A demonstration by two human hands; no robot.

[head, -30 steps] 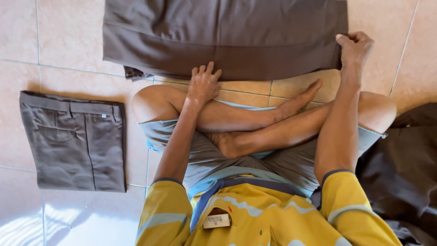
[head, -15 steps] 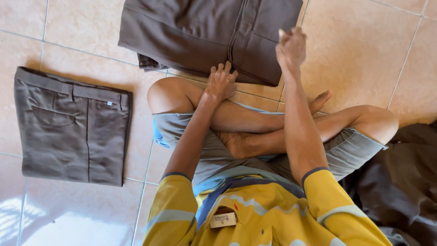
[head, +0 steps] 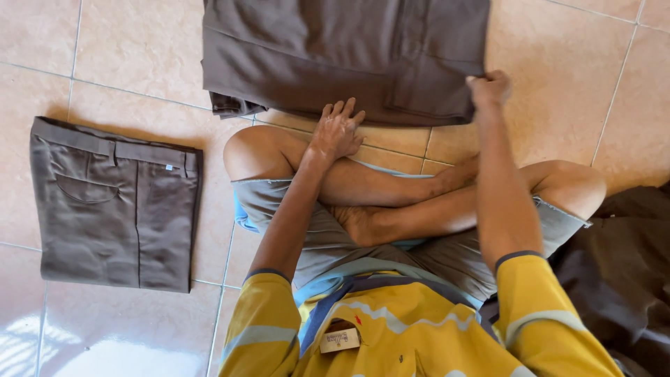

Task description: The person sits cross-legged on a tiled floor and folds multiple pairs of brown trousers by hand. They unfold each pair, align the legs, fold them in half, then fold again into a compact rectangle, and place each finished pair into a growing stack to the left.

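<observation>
I see the right hand (head: 488, 89) clenched on the near right corner of the dark trousers (head: 349, 56) spread on the floor (head: 125, 49) ahead of the crossed legs, while the left hand (head: 337, 131) rests open at their near edge. I judge a fold is underway; next, that corner needs carrying across squarely.

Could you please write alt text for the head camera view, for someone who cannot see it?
A person sitting cross-legged on a tiled floor grips the corner of brown trousers with the right hand; the left hand rests open by their near edge. Folded trousers lie to the left.
</observation>
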